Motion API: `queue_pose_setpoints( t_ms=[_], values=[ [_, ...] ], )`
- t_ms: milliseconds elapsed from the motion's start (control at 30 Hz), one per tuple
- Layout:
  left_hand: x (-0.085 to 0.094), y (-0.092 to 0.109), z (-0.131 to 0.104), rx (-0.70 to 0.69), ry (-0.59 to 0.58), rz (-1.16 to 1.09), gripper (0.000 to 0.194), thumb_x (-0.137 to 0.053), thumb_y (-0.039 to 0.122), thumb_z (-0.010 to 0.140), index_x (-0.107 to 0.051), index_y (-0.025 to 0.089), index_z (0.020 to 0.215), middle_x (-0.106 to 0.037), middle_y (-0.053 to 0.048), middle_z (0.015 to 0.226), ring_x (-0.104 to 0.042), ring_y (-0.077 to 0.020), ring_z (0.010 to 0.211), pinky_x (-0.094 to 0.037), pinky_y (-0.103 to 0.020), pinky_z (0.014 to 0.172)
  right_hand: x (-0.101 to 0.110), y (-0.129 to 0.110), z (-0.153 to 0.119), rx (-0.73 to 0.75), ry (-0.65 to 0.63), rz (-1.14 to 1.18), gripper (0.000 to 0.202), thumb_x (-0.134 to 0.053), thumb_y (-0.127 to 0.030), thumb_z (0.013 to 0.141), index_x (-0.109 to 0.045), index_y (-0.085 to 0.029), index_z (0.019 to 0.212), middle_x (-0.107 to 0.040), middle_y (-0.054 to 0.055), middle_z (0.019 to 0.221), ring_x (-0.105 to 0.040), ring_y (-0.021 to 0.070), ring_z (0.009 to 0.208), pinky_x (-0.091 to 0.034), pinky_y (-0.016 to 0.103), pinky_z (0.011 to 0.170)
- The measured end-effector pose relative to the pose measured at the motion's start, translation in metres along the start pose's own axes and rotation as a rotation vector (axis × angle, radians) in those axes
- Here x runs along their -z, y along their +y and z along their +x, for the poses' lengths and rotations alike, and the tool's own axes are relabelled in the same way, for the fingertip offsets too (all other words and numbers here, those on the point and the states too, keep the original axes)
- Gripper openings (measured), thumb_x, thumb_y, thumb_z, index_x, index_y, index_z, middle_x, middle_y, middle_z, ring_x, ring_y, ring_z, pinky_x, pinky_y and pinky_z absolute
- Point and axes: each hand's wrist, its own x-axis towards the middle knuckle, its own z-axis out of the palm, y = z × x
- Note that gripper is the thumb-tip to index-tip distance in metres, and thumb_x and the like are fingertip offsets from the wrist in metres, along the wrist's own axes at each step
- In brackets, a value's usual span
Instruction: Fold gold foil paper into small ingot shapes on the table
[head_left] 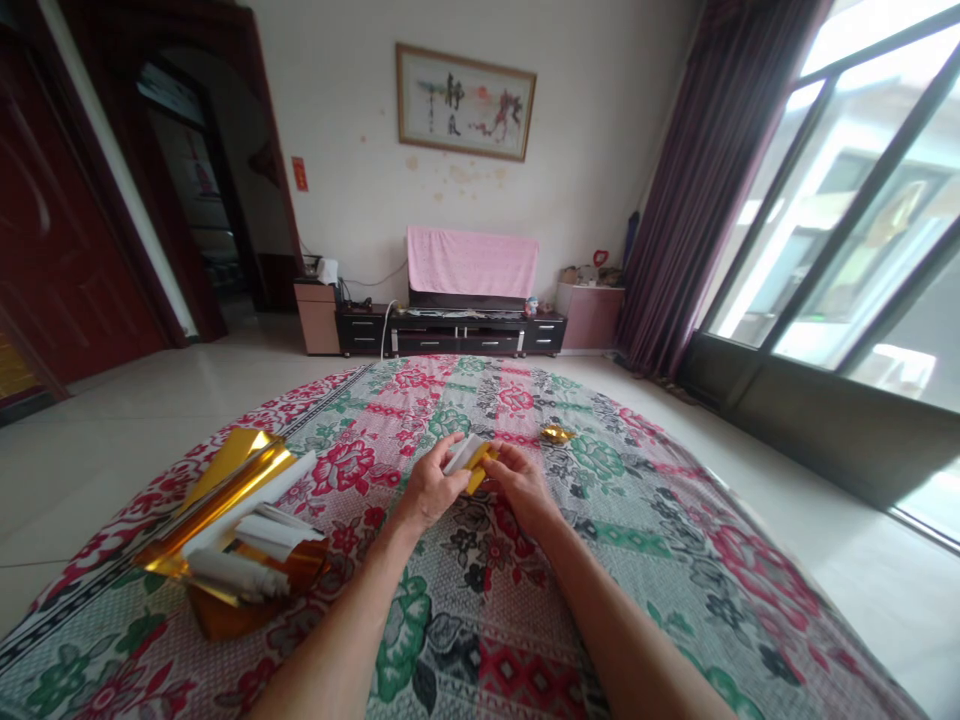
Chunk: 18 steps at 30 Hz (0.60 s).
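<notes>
Between my two hands is a small piece of gold paper (pixel 478 467) with a white back, partly folded. My left hand (pixel 433 484) grips its white left side, thumb toward me and fingers behind. With bent fingers my right hand (pixel 519 484) pinches the gold right side. The paper is held just above the flowered cloth. Beyond my right hand lies a small folded gold paper piece (pixel 556 434). To the left is a loose pile of gold foil paper sheets (pixel 247 470), several showing white backs and some curled.
A flowered red, green and grey cloth (pixel 637 600) covers the round table. Farther off stand a low black TV cabinet (pixel 457 335) and a pink cloth (pixel 472 262) draped over a screen. A window (pixel 840 220) with a purple curtain (pixel 697 180) is on the right.
</notes>
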Motion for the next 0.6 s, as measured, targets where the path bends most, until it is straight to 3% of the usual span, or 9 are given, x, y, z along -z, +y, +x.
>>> queue_pose_setpoints(
  t_ms=[133, 233, 600],
  values=[
    [-0.0019, 0.0035, -0.0023, -0.325, 0.245, 0.364, 0.044, -0.060, 0.016, 0.068, -0.057, 0.020, 0.112, -0.059, -0.008, 0.105, -0.055, -0.0215, 0.099, -0.046, -0.036, 0.089, -0.0027, 0.0012, 0.0005, 0.046, 0.084, -0.003, 0.036, -0.073, -0.035, 0.062, -0.059, -0.021, 0.092, -0.064, 0.000, 0.085, -0.059, 0.0137, 0.071, -0.048, 0.023, 0.058],
    [-0.0042, 0.0067, -0.0047, -0.467, 0.310, 0.515, 0.024, -0.059, 0.018, 0.073, -0.062, 0.020, 0.097, -0.055, -0.009, 0.109, -0.052, -0.0222, 0.105, -0.043, -0.038, 0.095, -0.0045, 0.0010, 0.0007, 0.055, 0.094, 0.030, 0.035, -0.073, -0.038, 0.062, -0.060, -0.020, 0.089, -0.064, 0.000, 0.084, -0.058, 0.0133, 0.071, -0.049, 0.023, 0.059],
    [-0.0066, 0.0009, -0.0038, -0.482, 0.269, 0.544, 0.022, -0.056, 0.016, 0.077, -0.061, 0.021, 0.098, -0.057, -0.008, 0.109, -0.055, -0.0199, 0.104, -0.047, -0.034, 0.091, -0.0102, 0.0014, -0.0037, -0.023, 0.006, 0.166, 0.031, -0.074, -0.037, 0.061, -0.062, -0.019, 0.083, -0.065, 0.002, 0.087, -0.060, 0.0143, 0.075, -0.051, 0.026, 0.067]
  ],
)
